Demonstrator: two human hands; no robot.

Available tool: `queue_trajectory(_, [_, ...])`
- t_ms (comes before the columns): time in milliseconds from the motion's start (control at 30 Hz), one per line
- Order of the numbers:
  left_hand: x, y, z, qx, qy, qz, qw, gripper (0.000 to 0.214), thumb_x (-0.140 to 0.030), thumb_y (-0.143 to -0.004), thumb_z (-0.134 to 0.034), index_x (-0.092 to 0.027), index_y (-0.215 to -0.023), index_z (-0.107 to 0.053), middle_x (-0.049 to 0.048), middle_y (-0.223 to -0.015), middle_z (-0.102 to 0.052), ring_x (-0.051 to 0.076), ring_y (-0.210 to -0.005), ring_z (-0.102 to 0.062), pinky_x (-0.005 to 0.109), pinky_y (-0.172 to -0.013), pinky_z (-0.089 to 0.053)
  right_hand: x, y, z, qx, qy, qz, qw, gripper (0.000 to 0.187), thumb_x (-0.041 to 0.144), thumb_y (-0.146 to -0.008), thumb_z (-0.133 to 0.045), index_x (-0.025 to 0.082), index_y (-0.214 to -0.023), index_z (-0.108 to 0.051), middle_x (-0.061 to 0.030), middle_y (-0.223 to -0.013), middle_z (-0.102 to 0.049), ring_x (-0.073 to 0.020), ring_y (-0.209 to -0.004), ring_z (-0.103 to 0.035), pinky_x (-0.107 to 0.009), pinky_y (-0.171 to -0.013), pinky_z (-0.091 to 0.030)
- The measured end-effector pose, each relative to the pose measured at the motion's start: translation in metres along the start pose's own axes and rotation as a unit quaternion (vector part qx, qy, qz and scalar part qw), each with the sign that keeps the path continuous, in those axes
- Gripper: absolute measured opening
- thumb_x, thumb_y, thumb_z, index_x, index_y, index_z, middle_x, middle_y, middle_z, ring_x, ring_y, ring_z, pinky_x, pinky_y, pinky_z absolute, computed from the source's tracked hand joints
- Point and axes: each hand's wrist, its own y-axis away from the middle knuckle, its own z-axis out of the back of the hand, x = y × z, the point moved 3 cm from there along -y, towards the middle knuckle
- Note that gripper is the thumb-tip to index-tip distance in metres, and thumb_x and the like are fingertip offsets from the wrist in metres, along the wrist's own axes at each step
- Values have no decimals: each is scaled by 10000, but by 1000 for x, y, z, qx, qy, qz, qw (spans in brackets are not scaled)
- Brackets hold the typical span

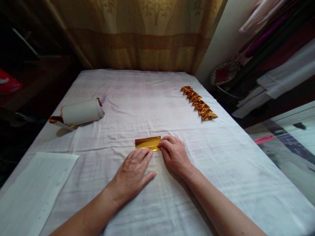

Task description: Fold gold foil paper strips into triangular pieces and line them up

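Note:
A small rectangle of shiny gold foil paper (147,143) lies flat on the white cloth, with a crease line running along its length. My left hand (134,167) rests palm down at its lower edge, fingers stretched out and pressing on the foil, thumb apart. At the right end of the paper is my right hand (173,152), its thumb and fingers pinched together on the edge. The tips of that pinch partly cover the foil's lower right corner.
A row of folded gold foil pieces (199,104) stands at the far right. To the left lie a white-backed roll of gold foil (81,112) and a printed paper sheet (36,190). A patterned curtain (147,39) hangs behind the cloth-covered surface (137,95); clothes (290,72) hang at right.

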Motion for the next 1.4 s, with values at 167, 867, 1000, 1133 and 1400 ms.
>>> queue_trajectory(167, [7,12,6,-35,-24,-3,999,501,-446,-965,-508,-113,-1337,-554,134,-1283,-622,281,-1212,-546,428,-1067,-439,0,0,0,-1,4,-8,1000,165,143,-914,-550,239,-922,-683,-46,-1041,-683,-218,-963,-590,-374,-842,-380])
queue_trajectory(867, [36,-1,27,-72,-26,88,993,224,-321,-978,-477,-209,-854,-625,50,-903,-700,230,-843,-619,374,-770,-456,-4,4,-3,-36,29,-23,999,432,196,-873,-544,192,-1305,-559,-148,-1337,-591,-300,-1233,-521,-474,-990,-429])
queue_trajectory(1000, [44,-4,23,-87,-5,123,989,151,-329,-949,-528,-210,-876,-587,54,-920,-675,245,-883,-606,379,-785,-452,-3,5,-5,-30,47,-23,998,462,208,-866,-545,180,-1327,-556,-163,-1391,-558,-327,-1301,-478,-519,-1039,-413])
queue_trajectory(1133, [49,-2,18,-115,-4,131,985,204,-352,-940,-549,-193,-1066,-576,88,-1067,-663,268,-1006,-598,400,-871,-455,-3,5,-4,-26,36,-16,999,373,202,-863,-564,192,-1233,-614,-149,-1367,-580,-316,-1299,-490,-510,-1050,-415])
queue_trajectory(1400, [57,-1,12,-116,18,145,982,278,-354,-929,-565,-219,-1169,-605,88,-1158,-640,261,-1076,-589,417,-928,-455,-2,5,0,-44,-6,3,999,225,193,-850,-580,204,-1069,-627,-146,-1355,-589,-297,-1307,-494,-508,-1047,-411])
